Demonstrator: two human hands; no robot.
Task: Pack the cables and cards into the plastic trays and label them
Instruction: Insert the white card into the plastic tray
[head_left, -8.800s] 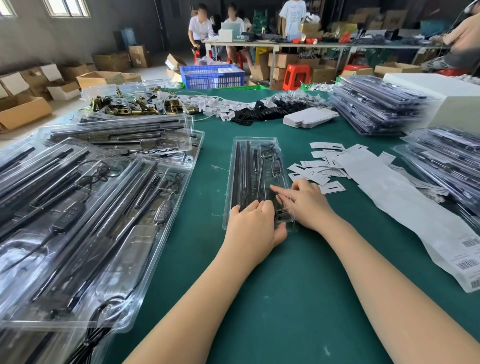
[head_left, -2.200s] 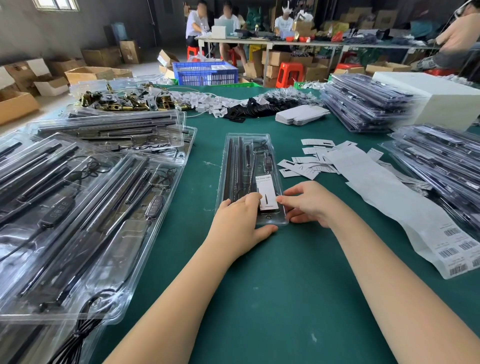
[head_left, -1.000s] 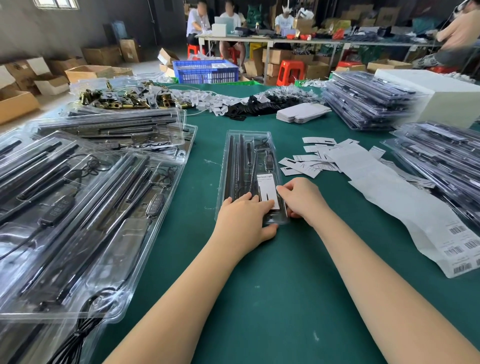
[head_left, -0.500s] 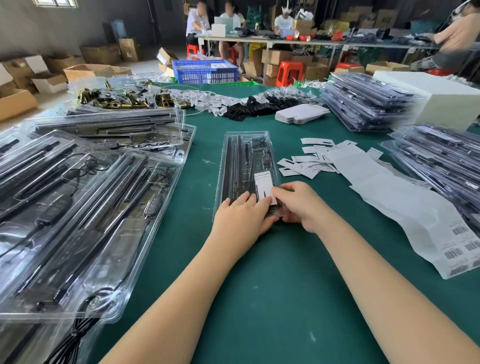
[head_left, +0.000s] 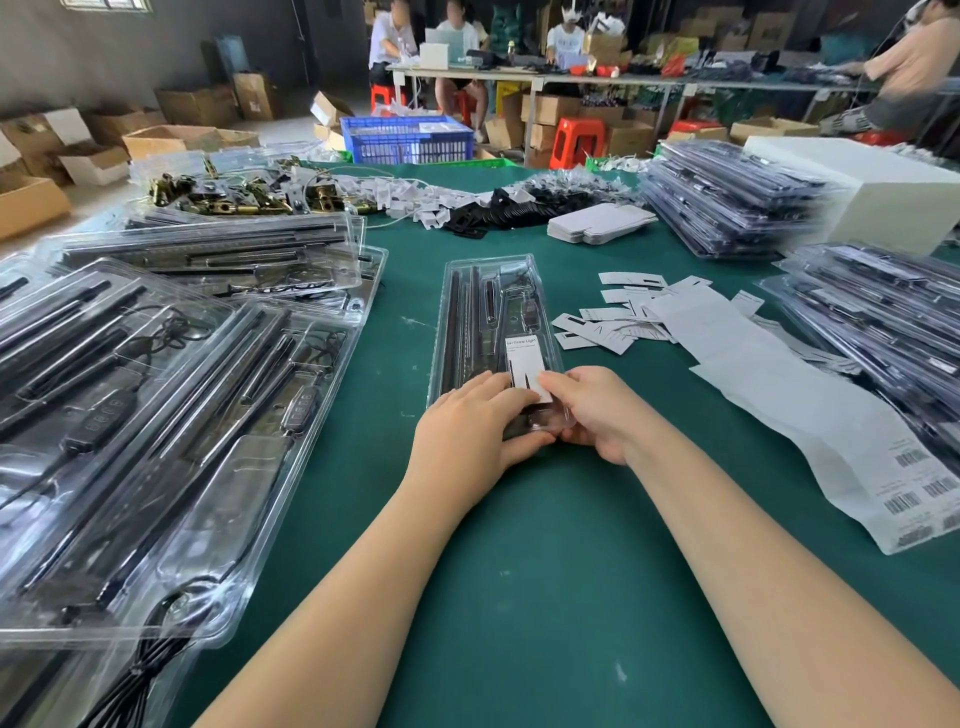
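Observation:
A clear plastic tray (head_left: 491, 312) holding black rods and a cable lies lengthwise in the middle of the green table (head_left: 545, 571). A white printed card (head_left: 525, 361) sits on its near end. My left hand (head_left: 472, 431) lies over the tray's near left corner, fingers on top and thumb curled under the near edge. My right hand (head_left: 597, 410) grips the near right corner, its fingertips on the card's lower edge. The tray's near end is lifted slightly off the table.
Several open trays with rods and cables (head_left: 156, 415) overlap at the left. Loose white cards (head_left: 618, 322) and a barcode label strip (head_left: 810, 415) lie to the right. Stacks of packed trays (head_left: 727, 202) stand at the back right and the right edge (head_left: 883, 322).
The tray got a white card on its near end. Both hands slid to the near corners and now grip them, and the near end has come up slightly.

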